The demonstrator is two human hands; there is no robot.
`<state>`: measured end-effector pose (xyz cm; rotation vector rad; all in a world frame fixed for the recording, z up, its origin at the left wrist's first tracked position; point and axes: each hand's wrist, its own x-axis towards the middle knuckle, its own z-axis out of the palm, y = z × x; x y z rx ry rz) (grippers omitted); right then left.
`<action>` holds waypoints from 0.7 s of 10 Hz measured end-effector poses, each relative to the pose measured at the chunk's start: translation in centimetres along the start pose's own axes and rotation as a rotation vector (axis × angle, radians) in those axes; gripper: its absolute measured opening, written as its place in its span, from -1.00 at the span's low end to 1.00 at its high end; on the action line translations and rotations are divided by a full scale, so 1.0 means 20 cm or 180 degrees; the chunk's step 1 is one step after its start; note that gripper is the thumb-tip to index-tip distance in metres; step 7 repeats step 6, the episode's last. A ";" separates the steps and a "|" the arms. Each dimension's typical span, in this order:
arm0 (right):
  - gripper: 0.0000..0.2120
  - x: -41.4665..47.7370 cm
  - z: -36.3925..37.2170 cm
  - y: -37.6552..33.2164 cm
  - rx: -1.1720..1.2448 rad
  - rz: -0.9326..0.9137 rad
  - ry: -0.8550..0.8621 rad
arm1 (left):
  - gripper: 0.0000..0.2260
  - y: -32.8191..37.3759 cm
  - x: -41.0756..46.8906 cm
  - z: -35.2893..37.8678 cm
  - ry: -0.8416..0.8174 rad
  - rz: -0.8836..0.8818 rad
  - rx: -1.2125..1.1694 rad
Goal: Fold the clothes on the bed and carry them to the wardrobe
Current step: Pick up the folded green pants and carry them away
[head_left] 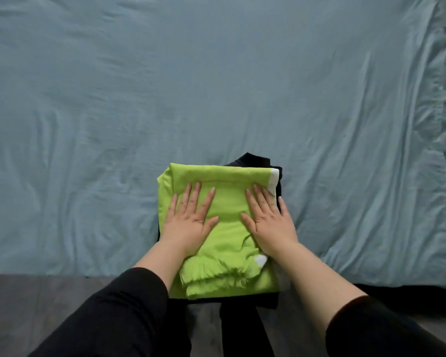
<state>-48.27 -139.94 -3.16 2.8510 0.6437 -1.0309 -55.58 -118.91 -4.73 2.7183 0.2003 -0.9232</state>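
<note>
Flatly, both hands lie palm-down on a folded lime-green garment point(227, 235), with nothing gripped or pinched. The left hand point(191, 222) has its fingers straight and slightly spread, pointing away from the person, and rests on the left half of the cloth. The right hand point(268, 220) mirrors it on the right half, fingers also straight and fanned. Its little finger reaches the garment's right edge, beside a strip of white trim point(274, 179). The thumbs point toward each other with a bare band of green between them.

Below the wrists, the near end of the green garment bunches into loose, ruffled layers. Under it lies a folded black garment point(252, 159), showing past the fingertips at the far right corner and again along the near edge. This stack sits at the near edge of the bed, on a wrinkled blue-grey sheet point(216, 86) that spreads out beyond the hands on all far sides. Black sleeves point(119, 318) cover both forearms from about the elbow. Nearest the person, beneath the arms, is a grey wood-look floor point(23, 305).
</note>
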 end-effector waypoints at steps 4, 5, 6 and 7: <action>-0.23 -0.41 0.06 0.00 -0.0588 -0.0479 -0.0049 | 0.09 -0.03 -0.36 -0.04 -0.0764 0.0394 0.0948; -0.37 -0.41 -0.08 -0.10 -0.0207 -0.0230 -0.0358 | -0.07 0.03 -0.39 -0.19 -0.0667 0.0313 0.0739; -0.75 -0.56 -0.30 -0.18 0.0109 0.0065 -0.0053 | -0.29 0.03 -0.55 -0.35 -0.0264 0.0098 0.0693; -0.75 -0.56 -0.30 -0.18 0.0109 0.0065 -0.0053 | -0.29 0.03 -0.55 -0.35 -0.0264 0.0098 0.0693</action>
